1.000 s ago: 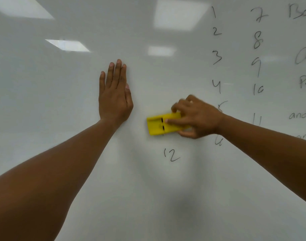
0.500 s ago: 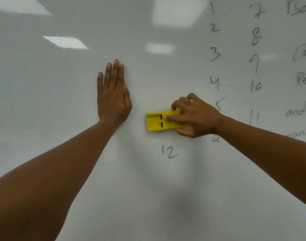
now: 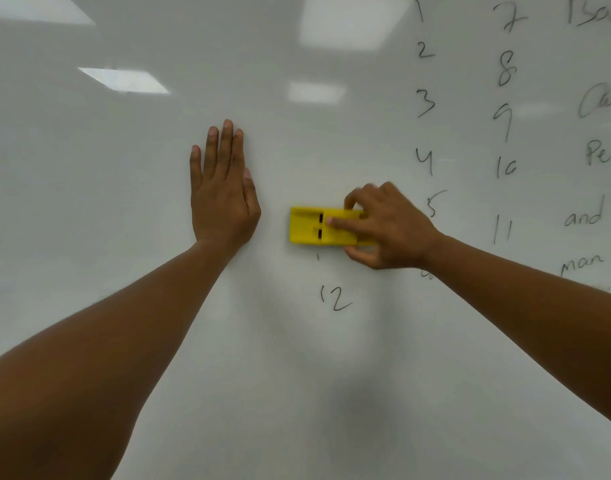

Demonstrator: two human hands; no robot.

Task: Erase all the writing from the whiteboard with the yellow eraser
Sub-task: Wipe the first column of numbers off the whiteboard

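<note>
Glossy whiteboard fills the view: the left hand presses flat, likely bracing, while the right hand grips the yellow eraser flat against it above the "12".

Ceiling light reflections gleam across the upper left of the glossy surface

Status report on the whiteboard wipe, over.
Left hand flat on white whiteboard. Right hand grips yellow rectangular eraser above the "12". Number columns, words remain right. Nothing blocking.
</note>
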